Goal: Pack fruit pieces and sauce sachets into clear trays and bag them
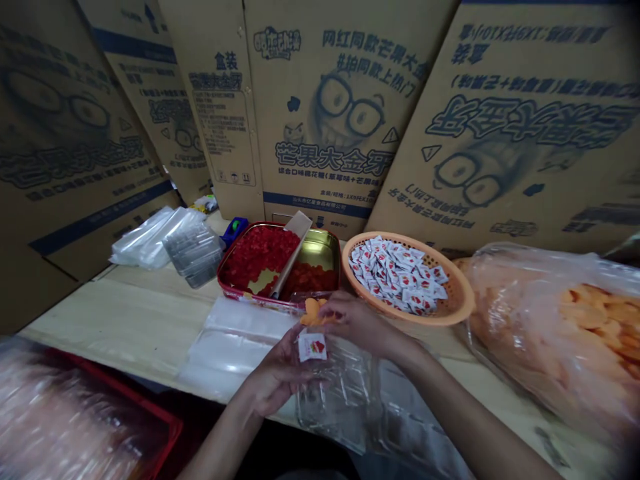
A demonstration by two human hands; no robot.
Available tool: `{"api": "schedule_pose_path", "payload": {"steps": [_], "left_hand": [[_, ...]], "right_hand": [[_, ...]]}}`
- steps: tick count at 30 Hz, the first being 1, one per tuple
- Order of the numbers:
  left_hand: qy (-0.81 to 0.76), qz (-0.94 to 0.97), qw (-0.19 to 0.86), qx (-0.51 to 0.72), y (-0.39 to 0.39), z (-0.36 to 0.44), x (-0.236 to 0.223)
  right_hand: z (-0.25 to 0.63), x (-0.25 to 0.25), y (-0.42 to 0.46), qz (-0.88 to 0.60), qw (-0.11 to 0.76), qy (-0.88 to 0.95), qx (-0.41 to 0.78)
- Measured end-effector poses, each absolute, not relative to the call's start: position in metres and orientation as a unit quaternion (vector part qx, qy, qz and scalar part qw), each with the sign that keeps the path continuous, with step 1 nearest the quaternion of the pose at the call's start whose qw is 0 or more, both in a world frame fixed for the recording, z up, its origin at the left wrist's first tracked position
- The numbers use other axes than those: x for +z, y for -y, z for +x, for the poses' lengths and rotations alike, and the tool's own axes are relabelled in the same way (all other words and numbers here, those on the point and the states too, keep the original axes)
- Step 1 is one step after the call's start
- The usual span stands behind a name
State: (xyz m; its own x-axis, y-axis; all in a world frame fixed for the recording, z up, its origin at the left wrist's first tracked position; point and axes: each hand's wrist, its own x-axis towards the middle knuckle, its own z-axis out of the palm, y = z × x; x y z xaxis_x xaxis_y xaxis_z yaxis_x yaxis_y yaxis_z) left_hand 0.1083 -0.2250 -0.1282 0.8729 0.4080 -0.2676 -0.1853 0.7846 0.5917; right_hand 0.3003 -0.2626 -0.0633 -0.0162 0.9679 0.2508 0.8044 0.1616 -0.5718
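Centrally, left hand point(280, 375) holding white packet point(313, 347), close beside right hand point(361, 325) gripping orange sweets point(314, 311), both by clear trays point(343, 393), near side. Just beyond, tin point(319, 248), basket point(463, 293); right, bulging bag point(527, 320); cartons point(335, 127) walling far side.

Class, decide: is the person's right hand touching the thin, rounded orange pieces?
Touching. The head view shows the right hand curled against the thin, rounded orange pieces, meeting them at their right side.

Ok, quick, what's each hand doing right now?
Left hand: partly curled, at the white sachet; what it grips can't be told for sure.
Right hand: closed, fingers holding orange pieces.
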Motion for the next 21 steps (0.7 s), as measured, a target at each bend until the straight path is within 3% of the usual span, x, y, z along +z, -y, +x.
{"api": "schedule_pose_path", "payload": {"steps": [4, 7, 13, 21], "left_hand": [[-0.190, 0.281, 0.928, 0.156, 0.224, 0.104, -0.135], [-0.195, 0.279, 0.926, 0.162, 0.226, 0.101, -0.136], [-0.218, 0.260, 0.924, 0.174, 0.231, 0.093, -0.131], [-0.233, 0.262, 0.918, 0.185, 0.230, 0.067, -0.134]], "right_hand": [[0.365, -0.062, 0.249, -0.839, 0.138, 0.524, 0.042], [0.407, -0.071, 0.232, -0.888, 0.050, 0.456, 0.031], [0.424, -0.101, 0.198, -0.892, -0.022, 0.449, 0.059], [0.417, -0.089, 0.222, -0.887, -0.027, 0.458, -0.048]]}}
